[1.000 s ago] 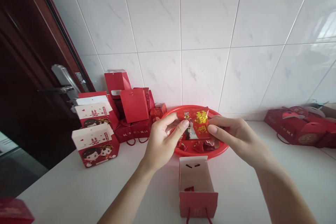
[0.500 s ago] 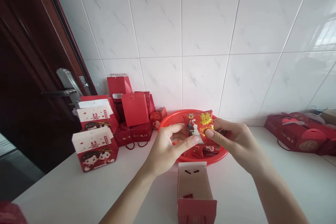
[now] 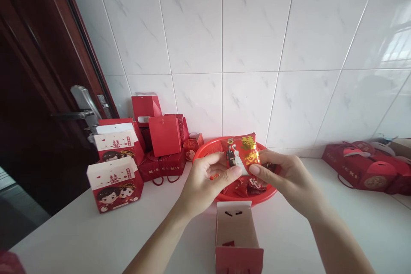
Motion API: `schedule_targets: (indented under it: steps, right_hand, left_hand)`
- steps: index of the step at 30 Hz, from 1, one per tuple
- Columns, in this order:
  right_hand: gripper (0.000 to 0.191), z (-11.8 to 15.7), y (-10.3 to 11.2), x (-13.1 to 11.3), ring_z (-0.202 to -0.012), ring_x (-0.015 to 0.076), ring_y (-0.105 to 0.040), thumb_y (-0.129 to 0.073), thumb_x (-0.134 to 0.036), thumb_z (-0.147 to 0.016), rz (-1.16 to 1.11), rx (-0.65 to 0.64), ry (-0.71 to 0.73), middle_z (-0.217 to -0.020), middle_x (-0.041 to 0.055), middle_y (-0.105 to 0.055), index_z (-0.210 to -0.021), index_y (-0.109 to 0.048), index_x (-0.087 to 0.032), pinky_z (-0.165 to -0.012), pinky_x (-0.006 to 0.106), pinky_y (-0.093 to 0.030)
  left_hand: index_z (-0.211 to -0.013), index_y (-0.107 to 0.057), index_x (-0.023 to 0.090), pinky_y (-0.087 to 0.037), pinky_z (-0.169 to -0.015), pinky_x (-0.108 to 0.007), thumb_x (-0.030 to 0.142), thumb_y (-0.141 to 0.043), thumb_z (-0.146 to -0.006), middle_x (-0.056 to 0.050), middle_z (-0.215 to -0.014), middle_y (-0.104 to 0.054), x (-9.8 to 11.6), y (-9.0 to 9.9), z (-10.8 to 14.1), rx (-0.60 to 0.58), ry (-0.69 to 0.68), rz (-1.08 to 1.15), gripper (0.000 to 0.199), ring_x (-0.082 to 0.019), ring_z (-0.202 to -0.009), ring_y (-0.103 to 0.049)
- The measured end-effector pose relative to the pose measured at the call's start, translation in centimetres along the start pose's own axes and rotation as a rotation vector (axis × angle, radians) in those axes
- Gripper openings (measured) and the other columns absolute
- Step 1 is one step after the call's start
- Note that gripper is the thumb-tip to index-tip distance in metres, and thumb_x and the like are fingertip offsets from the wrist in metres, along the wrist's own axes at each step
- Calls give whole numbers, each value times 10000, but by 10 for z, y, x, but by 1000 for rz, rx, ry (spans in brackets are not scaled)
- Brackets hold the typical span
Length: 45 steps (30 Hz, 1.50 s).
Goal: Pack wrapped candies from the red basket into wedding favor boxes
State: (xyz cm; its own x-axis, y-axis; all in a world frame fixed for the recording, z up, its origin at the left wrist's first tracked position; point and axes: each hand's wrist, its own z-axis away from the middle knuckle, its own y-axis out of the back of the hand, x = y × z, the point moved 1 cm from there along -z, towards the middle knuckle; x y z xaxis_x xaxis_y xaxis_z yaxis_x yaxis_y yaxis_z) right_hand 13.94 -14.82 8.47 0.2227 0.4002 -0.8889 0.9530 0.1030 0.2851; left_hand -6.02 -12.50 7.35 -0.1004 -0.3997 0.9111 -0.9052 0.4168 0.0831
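Between my two hands is a red packet point(image 3: 240, 153) with gold lettering and a printed bridal couple. My left hand point(image 3: 210, 184) pinches its lower left side, thumb in front. My right hand point(image 3: 284, 177) grips the right edge between thumb and fingers. The packet is held up over a red plastic basket point(image 3: 266, 197), where several red wrapped sweets point(image 3: 245, 186) lie partly hidden by my hands. Nearer to me stands an open-topped red box point(image 3: 239, 259) with a pale inside; a small red piece point(image 3: 228, 243) shows within it.
Several red and cream gift boxes point(image 3: 115, 184) stand at the left, with plain red boxes point(image 3: 165, 135) behind. More red handled boxes point(image 3: 366, 169) sit far right on the white tabletop point(image 3: 305, 239). A tiled wall point(image 3: 250, 30) rises behind; a dark door point(image 3: 35, 72) is at left.
The packet has tilted slightly and bulges more between my fingers, its gold print catching the light. Both hands keep their hold, and the view has shifted a little.
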Motion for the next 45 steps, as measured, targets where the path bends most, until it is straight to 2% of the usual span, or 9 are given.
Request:
schedule_targets:
  steps: [4,9,12,18,23,30,37,42,45]
  right_hand:
    - [400,1,0,0,-657,160,-507,-695,-565,-888,-19,43,-8,-713,25,-606,-747,-686,-190,-555,281,-394]
    - [387,1,0,1,-666,163,-515,-699,-561,-885,4,37,-35,-737,32,-624,-774,-695,-191,-565,281,-403]
    - [388,0,-1,-1,-684,169,-521,-688,-573,-885,28,36,-9,-767,37,-634,-798,-696,-195,-576,283,-412]
    - [541,0,1,0,-562,109,-278,-630,-661,-882,74,102,-49,-607,-33,-368,-627,-516,-198,-492,275,-210]
    - [548,0,2,5,-579,115,-249,-612,-681,-883,76,102,-60,-632,-37,-329,-640,-472,-210,-510,288,-183]
    - [555,0,-1,4,-588,118,-236,-618,-681,-882,-1,75,-77,-644,-41,-295,-637,-434,-217,-525,292,-185]
    - [527,-1,-2,10,-589,116,-256,-627,-649,-897,15,114,-51,-643,-41,-307,-654,-461,-213,-516,286,-197]
    - [542,-1,-4,11,-573,102,-225,-635,-616,-909,36,103,-10,-627,-53,-271,-621,-419,-211,-498,276,-174]
    - [534,0,-5,7,-563,97,-210,-638,-601,-912,42,90,-8,-623,-59,-256,-624,-414,-211,-486,271,-169]
  left_hand:
    - [-1062,-782,201,-590,-899,-337,400,-728,-911,-68,-1038,-789,1,1,-1,-51,36,-75,256,-237,-1006,-733]
    - [-857,-764,185,-574,-797,-313,410,-711,-911,-41,-850,-756,2,2,-1,-26,40,-139,238,-216,-887,-712]
    - [-879,-771,184,-554,-763,-296,393,-701,-920,-38,-879,-762,3,2,-1,-30,49,-136,224,-197,-854,-694]
    - [-945,-794,186,-552,-809,-287,325,-720,-912,-30,-930,-780,3,2,1,-81,76,-147,161,-192,-884,-705]
    - [-1022,-792,190,-547,-904,-299,297,-721,-915,-38,-1057,-786,2,3,1,-102,57,-154,166,-204,-987,-710]
    - [-938,-787,183,-550,-880,-306,302,-729,-910,-41,-969,-783,2,5,1,-124,4,-150,136,-205,-948,-707]
    - [-1076,-779,196,-545,-976,-360,313,-733,-905,-59,-1078,-778,1,2,1,-153,83,-77,213,-238,-1053,-703]
    - [-982,-756,179,-530,-936,-364,479,-659,-946,-53,-958,-729,-2,2,0,-98,127,-78,317,-221,-970,-673]
    - [-925,-716,179,-502,-856,-316,489,-639,-957,-27,-879,-656,-3,2,0,-75,116,-99,321,-184,-891,-617]
